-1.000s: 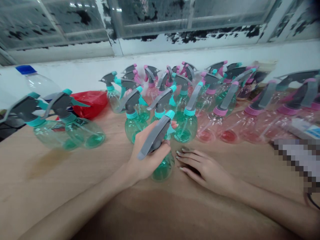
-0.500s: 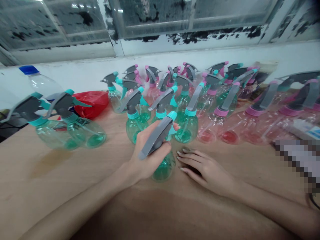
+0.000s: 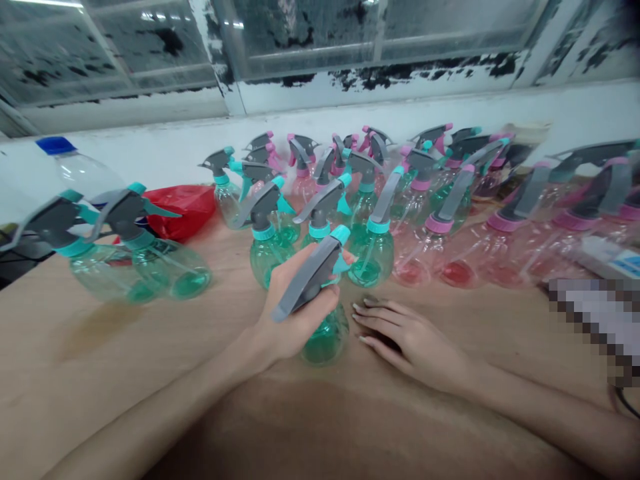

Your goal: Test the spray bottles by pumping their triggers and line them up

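My left hand is wrapped around the neck of a green spray bottle with a grey trigger head and teal nozzle, standing upright on the wooden table. My right hand lies flat on the table just right of that bottle, fingers stretched out and pointing left, holding nothing. Right behind them stand several more green spray bottles.
Several pink spray bottles fill the back right. Two green bottles stand apart at the left, beside a red plastic bag and a clear bottle with a blue cap. A white wall and window run behind.
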The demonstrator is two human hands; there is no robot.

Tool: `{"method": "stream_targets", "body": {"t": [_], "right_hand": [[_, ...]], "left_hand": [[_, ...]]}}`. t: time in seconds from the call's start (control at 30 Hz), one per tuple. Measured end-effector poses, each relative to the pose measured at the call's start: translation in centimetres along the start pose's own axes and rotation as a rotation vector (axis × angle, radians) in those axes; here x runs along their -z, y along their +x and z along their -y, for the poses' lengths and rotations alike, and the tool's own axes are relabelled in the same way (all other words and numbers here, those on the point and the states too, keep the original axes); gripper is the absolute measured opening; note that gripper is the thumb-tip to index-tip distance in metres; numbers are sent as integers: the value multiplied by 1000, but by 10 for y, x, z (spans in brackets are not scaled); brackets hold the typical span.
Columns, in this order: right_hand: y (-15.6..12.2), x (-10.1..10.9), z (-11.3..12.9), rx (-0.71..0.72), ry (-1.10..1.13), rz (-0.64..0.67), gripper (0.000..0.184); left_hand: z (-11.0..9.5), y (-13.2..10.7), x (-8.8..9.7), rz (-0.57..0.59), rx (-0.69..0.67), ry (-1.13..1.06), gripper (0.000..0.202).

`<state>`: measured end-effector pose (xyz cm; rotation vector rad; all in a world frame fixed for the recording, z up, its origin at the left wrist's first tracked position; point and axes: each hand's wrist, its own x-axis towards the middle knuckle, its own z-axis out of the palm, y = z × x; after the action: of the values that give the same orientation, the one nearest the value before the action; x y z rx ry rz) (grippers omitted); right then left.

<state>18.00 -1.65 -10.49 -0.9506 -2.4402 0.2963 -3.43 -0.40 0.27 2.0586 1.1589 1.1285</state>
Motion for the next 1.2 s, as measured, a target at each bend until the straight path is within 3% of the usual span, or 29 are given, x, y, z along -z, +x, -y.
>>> {"method": "stream_targets", "body": {"t": [0.27,0.47,0.67,0.73,0.83,1.0,1.1,1.2], "right_hand": [[1,1,1,-5,-1,20,32],[1,2,3,-45,3,39,35],[4,21,36,-140,171,-39,95],[9,27,52,-134,182,-59,97],[22,28,74,-141,197,-40,87],[50,14,98,-168,219,-19,76],[66,2,111,-144,212,-12,72],[85,-9,123,-145,168,2,64]], "left_hand": [[-2,0,-5,-27,85,25,30],[-19,-3,-4,-38,116,109,26],[-24,-20,-9,17,106,-37,30],[-16,-26,-10,13,81,-78,31],[-4,-34,-7,2,34,-87,35],[4,-48,16,-22,30,-97,48],[10,-62,39,-92,38,-58,68],[23,-83,66,-181,62,-6,72]]}}
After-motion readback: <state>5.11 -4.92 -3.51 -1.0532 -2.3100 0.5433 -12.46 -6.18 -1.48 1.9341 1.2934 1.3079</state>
